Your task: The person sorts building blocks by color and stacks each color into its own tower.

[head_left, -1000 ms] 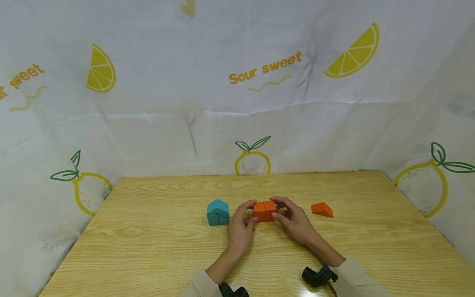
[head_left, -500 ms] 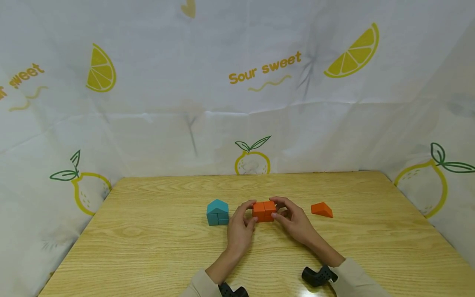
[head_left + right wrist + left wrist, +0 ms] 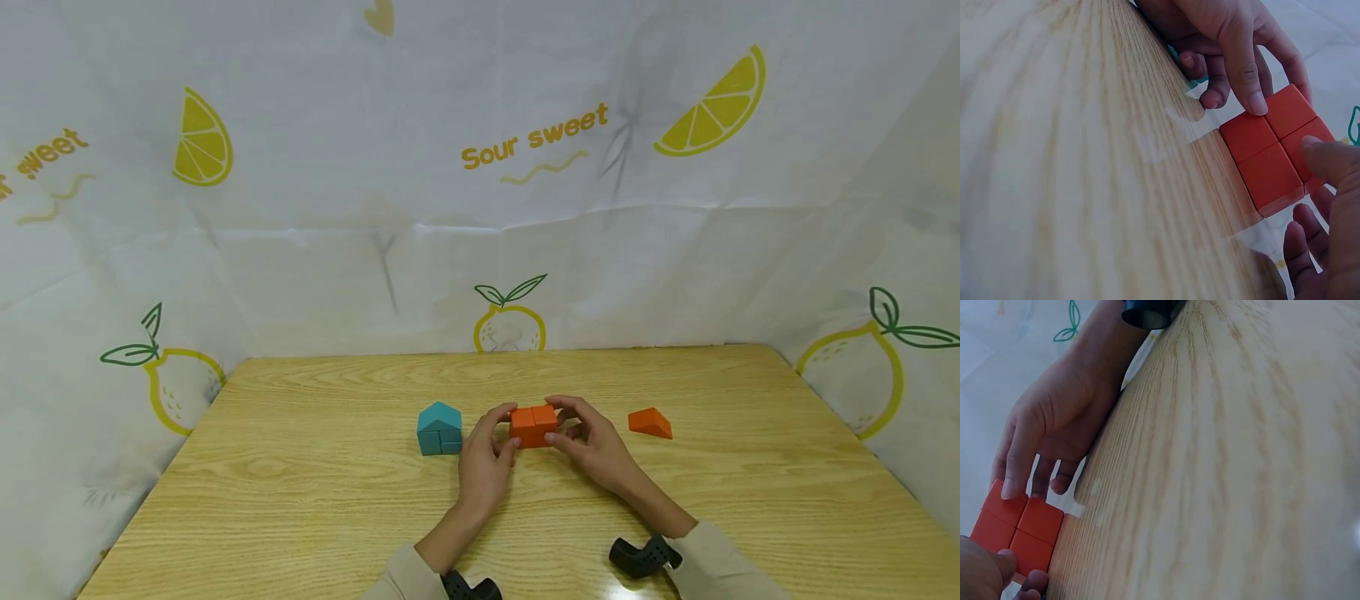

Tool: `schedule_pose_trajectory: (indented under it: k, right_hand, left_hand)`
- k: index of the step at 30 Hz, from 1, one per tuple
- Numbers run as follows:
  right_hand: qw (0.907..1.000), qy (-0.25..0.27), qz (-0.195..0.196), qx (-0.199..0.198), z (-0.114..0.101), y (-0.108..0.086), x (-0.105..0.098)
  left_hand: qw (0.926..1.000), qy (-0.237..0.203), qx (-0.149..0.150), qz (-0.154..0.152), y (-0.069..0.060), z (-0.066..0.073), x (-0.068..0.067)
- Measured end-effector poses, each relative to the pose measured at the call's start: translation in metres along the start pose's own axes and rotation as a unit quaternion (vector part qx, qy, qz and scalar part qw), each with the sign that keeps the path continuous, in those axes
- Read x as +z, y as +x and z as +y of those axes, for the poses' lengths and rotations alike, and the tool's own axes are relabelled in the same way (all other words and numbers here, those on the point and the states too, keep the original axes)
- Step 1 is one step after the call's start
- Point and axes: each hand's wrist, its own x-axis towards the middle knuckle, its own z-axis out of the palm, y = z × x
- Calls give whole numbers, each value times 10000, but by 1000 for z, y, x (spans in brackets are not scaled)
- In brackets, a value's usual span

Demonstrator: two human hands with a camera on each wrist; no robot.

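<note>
A stack of orange blocks (image 3: 533,427) stands on the table, two wide and two high, as the right wrist view shows. My left hand (image 3: 483,467) grips its left side, thumb in front and fingers behind. From the right side, my right hand (image 3: 596,446) pinches the blocks, with its thumb (image 3: 1325,156) against the front of an upper block. Close to the left hand is a teal block house (image 3: 440,429) with a peaked roof piece on top. An orange roof-shaped block (image 3: 650,422) lies apart, to the right of the right hand.
The light wooden table (image 3: 300,500) reaches back to a white cloth (image 3: 337,283) printed with lemons. Black wrist devices (image 3: 641,557) sit near both sleeves, by the table's front.
My right thumb has slid slightly left and down across the front of the orange blocks. The left hand, teal house and loose roof-shaped block look unchanged.
</note>
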Motion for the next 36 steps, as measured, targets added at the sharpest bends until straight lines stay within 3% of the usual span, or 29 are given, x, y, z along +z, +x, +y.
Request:
schedule_pose_trajectory:
  k: [10,18,23,31,36]
  right_hand:
    - [9970,175,727,-187,-3,-3,-5]
    - [9918,262,1196,-356,-2,-15,-25]
    - [9895,284,1364,-374,1,-23,-38]
    - [9855,-103,1633,-457,6,-32,-56]
    - [9848,-77,1708,-306,-7,-36,-66]
  left_hand:
    - [10000,-48,-20,-21,1,1,1]
    - [10000,-32,74,14,0,0,1]
    - [10000,-45,76,8,0,-2,1]
    - [9999,-114,41,44,-2,-4,1]
    - [9999,-137,64,39,-2,-2,2]
